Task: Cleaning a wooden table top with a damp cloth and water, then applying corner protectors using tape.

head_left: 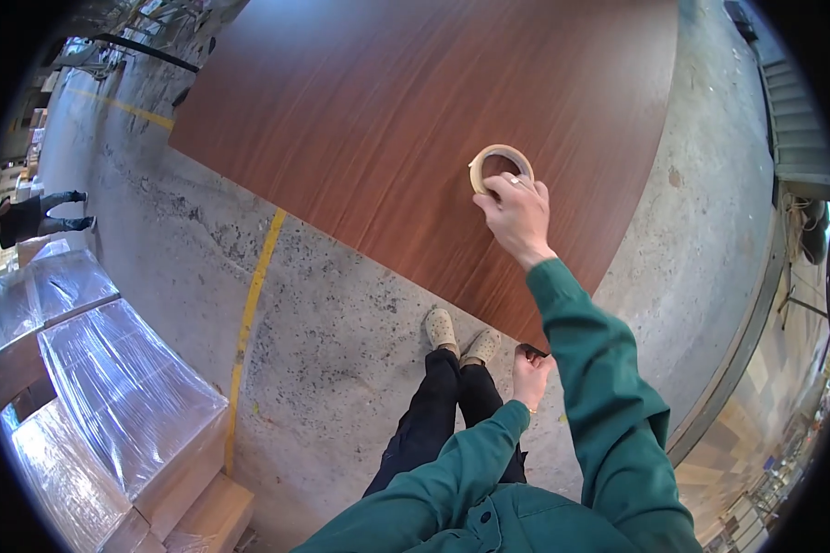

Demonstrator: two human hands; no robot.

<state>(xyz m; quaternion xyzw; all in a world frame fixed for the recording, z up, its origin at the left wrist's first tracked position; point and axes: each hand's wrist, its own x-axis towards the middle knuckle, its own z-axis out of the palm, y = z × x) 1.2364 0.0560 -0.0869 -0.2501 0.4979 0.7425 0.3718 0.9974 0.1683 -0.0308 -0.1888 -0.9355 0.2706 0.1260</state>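
Your right grip [518, 210] is clamped on the tape roll [500, 166] held over the wood panel [415, 120], a light, stiff ring best pinched through its rim, while your left grip [530, 373] pinches the panel's near corner.

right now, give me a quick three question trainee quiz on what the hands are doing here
1. True or false: the right hand holds the roll of tape over the wooden panel.
2. What is the left hand touching? A) the wrapped boxes B) the near corner of the wooden panel C) the roll of tape
3. Fill in: a ____ line is painted on the concrete floor.

Key: 1 true; 2 B; 3 yellow
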